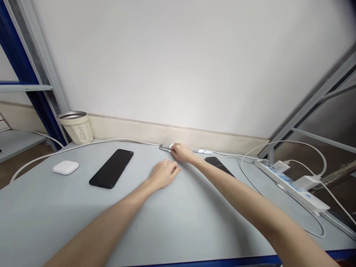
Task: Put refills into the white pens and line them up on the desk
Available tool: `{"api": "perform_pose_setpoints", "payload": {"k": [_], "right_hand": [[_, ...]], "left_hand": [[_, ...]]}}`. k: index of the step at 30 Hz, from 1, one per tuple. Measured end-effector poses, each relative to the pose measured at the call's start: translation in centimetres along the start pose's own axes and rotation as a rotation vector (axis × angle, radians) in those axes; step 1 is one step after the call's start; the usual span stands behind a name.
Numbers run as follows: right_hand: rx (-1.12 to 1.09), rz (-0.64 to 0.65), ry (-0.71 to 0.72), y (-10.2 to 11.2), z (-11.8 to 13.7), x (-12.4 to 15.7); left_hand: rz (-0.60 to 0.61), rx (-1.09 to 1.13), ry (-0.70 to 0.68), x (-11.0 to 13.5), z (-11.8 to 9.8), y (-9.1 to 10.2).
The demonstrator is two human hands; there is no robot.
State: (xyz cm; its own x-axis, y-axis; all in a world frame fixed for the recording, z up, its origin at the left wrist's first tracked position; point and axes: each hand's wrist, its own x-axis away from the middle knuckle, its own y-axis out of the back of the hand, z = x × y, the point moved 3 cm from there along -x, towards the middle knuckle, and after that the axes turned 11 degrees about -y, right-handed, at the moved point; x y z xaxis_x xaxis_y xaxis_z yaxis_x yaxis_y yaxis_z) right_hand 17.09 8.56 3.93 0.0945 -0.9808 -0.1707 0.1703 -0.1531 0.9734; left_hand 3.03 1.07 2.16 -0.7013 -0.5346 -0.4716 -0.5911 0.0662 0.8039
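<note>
My right hand [181,152] reaches to the back of the table, its fingers closed on slim silver-and-white pens [202,151] lying along the foot of the wall. The pens stick out on both sides of the hand; their middle is hidden under the fingers. Just in front and to the left, my left hand [163,174] rests on the grey tabletop [178,218] with fingers curled in, and I see nothing in it. A black phone [112,168] lies left of it. Partly behind my right forearm is a dark flat device [218,165], perhaps a calculator.
At the far left stand a cream cup [79,129] and a white earbud case [66,167]. A white cable [116,139] runs along the wall. On the right a power strip [294,189] holds plugged-in chargers with looping cords. Metal frame posts [41,55] flank the table.
</note>
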Motion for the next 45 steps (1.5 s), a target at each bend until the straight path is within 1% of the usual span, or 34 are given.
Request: {"api": "perform_pose_setpoints", "payload": {"k": [3,5,7,9,11,14,17,19,21,27,34,36,38,41,43,45], "right_hand": [[-0.109,0.003,-0.019,0.2,-0.1,0.6],[-0.195,0.002,-0.029,0.5,-0.1,1.6],[-0.382,0.003,-0.038,1.1,-0.1,2.9],[-0.753,0.004,-0.07,1.7,-0.2,4.4],[-1.0,-0.014,-0.129,2.2,-0.4,5.9],[-1.212,-0.02,-0.155,2.1,-0.7,7.7],[-1.326,-0.002,-0.203,1.0,-0.9,8.6],[-1.327,0.01,-0.243,0.1,-1.1,8.9],[-1.315,0.01,-0.254,-0.3,-1.1,9.0],[-1.351,0.012,-0.182,0.5,-0.5,9.3],[-1.313,0.083,-0.226,-0.2,-0.5,9.3],[-1.222,0.089,-0.249,-0.1,-0.8,9.2],[-1.073,0.066,-0.241,0.4,-1.2,9.4],[-0.798,0.0,-0.151,1.5,-1.6,9.9],[-0.625,0.004,-0.084,1.8,-1.6,10.2],[-0.491,0.033,-0.029,1.7,-1.6,10.5]], "left_hand": [[-0.006,-0.006,-0.01,0.0,0.1,0.0],[-0.01,-0.008,-0.014,0.0,0.1,-0.1],[-0.012,-0.005,-0.018,0.1,0.1,-0.1],[-0.009,0.002,-0.02,0.1,0.1,-0.1],[-0.002,0.013,-0.022,0.1,0.1,-0.2],[0.004,0.02,-0.022,0.1,0.1,-0.2],[0.003,0.012,-0.007,0.0,0.0,-0.2],[0.007,0.009,0.008,-0.1,0.0,-0.2],[0.018,0.012,0.021,-0.1,-0.1,-0.2],[0.014,0.022,0.02,-0.1,-0.2,0.0],[0.024,0.032,0.031,-0.2,-0.3,-0.2],[0.023,0.041,0.053,-0.2,-0.2,-0.2],[-0.004,0.061,0.097,-0.2,0.0,-0.2],[-0.088,0.113,0.192,-0.1,0.5,0.0],[-0.144,0.141,0.234,-0.1,0.8,0.1],[-0.168,0.144,0.235,-0.1,0.8,0.2]]}}
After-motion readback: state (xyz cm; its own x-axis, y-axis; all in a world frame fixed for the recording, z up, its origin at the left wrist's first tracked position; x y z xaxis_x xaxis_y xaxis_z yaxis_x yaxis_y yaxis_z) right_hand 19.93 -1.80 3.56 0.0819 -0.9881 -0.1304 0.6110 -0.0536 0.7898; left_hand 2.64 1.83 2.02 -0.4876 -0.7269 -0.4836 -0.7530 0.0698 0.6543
